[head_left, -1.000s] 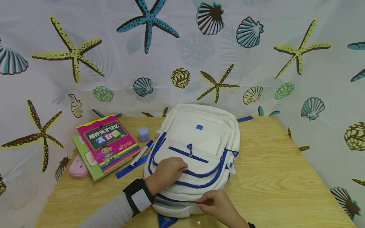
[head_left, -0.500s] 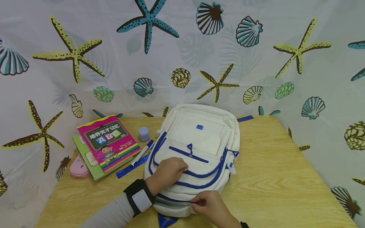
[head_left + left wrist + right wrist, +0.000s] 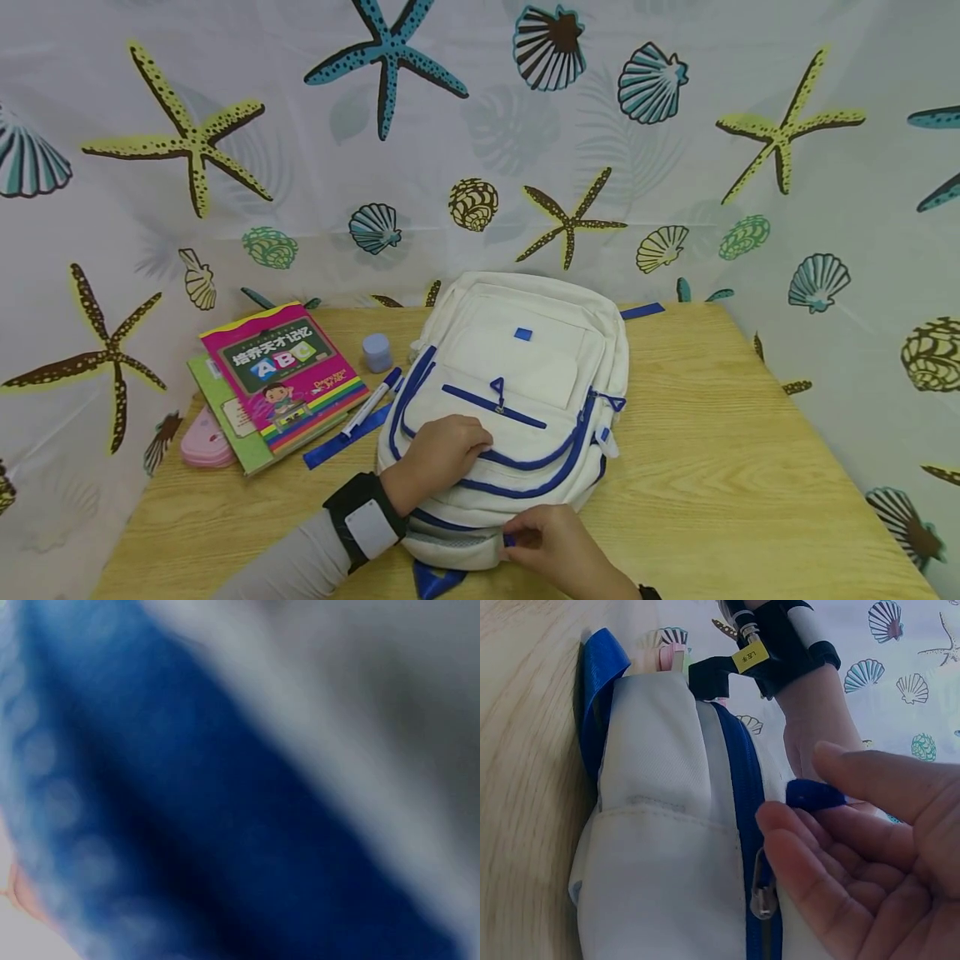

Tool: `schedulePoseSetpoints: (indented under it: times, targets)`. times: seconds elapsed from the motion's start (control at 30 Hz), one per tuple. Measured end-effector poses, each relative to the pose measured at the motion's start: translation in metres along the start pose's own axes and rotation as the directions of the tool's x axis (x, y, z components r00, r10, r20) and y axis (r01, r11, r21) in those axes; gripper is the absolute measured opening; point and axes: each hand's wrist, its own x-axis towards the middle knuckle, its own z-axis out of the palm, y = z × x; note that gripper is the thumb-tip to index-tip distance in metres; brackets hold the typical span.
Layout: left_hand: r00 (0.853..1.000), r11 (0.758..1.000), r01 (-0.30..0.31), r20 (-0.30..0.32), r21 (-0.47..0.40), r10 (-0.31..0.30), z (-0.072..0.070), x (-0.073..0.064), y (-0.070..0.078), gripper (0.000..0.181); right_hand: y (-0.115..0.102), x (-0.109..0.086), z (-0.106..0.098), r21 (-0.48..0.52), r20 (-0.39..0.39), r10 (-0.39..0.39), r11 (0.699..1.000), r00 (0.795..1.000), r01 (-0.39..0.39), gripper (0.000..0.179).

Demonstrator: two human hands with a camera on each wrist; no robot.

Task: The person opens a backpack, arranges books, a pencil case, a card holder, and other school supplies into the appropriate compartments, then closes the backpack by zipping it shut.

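Observation:
A white backpack [image 3: 517, 358] with blue zippers lies on the table, its front facing up. My left hand [image 3: 442, 454] rests on its lower front with the fingers curled in, gripping the fabric by a curved blue zipper. At the bag's near end, my right hand [image 3: 558, 542] pinches a blue zipper pull [image 3: 814, 795] between thumb and fingers. The metal slider [image 3: 763, 900] sits on the blue zipper track just below those fingers in the right wrist view. Grey mesh [image 3: 450, 537] shows left of the right hand. Blurred blue zipper [image 3: 225, 787] fills the left wrist view.
Left of the bag lie a pink ABC book [image 3: 285, 367], a green book [image 3: 255, 454] beneath it and a pink case [image 3: 206, 442]. A marker [image 3: 371, 404], a blue strap [image 3: 348, 437] and a small lilac jar [image 3: 377, 353] sit closer in. Patterned cloth [image 3: 480, 125] hangs behind.
My right hand has shifted left along the zipper at the bag's near end, and the blue pull now shows between its fingers. The left hand keeps its place on the bag.

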Motion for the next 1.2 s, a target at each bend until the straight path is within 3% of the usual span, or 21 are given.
schedulePoseSetpoints:
  times: [0.17, 0.27, 0.33, 0.43, 0.5, 0.6, 0.83, 1.1, 1.2]
  targets:
    - [1.0, 1.0, -0.004, -0.005, 0.005, 0.004, -0.001, 0.0, 0.0, 0.009, 0.003, -0.005, -0.007, -0.056, -0.019, -0.11, 0.992, 0.994, 0.109, 0.013]
    - [1.0, 1.0, -0.009, -0.009, 0.009, 0.009, -0.001, 0.0, 0.0, 0.009, 0.007, -0.007, -0.013, -0.159, -0.107, -0.249, 0.96, 0.962, 0.231, 0.014]
    - [1.0, 1.0, -0.009, -0.011, 0.013, 0.009, -0.002, 0.0, 0.0, 0.009, 0.012, -0.007, -0.017, -0.283, -0.169, -0.361, 0.909, 0.917, 0.306, 0.02]
    - [1.0, 1.0, -0.007, -0.009, 0.018, 0.007, -0.002, 0.0, -0.001, 0.009, 0.02, -0.006, -0.023, -0.472, -0.212, -0.49, 0.809, 0.845, 0.351, 0.03]
    - [1.0, 1.0, -0.005, -0.008, 0.02, 0.005, -0.002, 0.0, -0.001, 0.009, 0.026, -0.004, -0.027, -0.546, -0.207, -0.535, 0.758, 0.819, 0.357, 0.034]
    - [1.0, 1.0, -0.004, -0.006, 0.018, 0.004, -0.001, -0.001, -0.001, 0.009, 0.032, -0.002, -0.03, -0.586, -0.183, -0.571, 0.717, 0.8, 0.378, 0.036]
    - [1.0, 1.0, 0.008, 0.013, 0.014, -0.008, -0.001, -0.001, 0.0, 0.01, 0.036, 0.0, -0.033, -0.597, -0.16, -0.605, 0.688, 0.78, 0.412, 0.028]
    - [0.997, 0.999, 0.036, 0.07, 0.003, -0.036, -0.002, -0.004, 0.007, 0.01, 0.036, 0.003, -0.032, -0.647, -0.185, -0.647, 0.647, 0.74, 0.404, 0.011]
    - [0.999, 1.0, 0.003, 0.044, 0.009, -0.004, -0.003, -0.01, 0.013, 0.009, 0.037, 0.006, -0.032, -0.653, -0.203, -0.65, 0.647, 0.732, 0.394, 0.013]
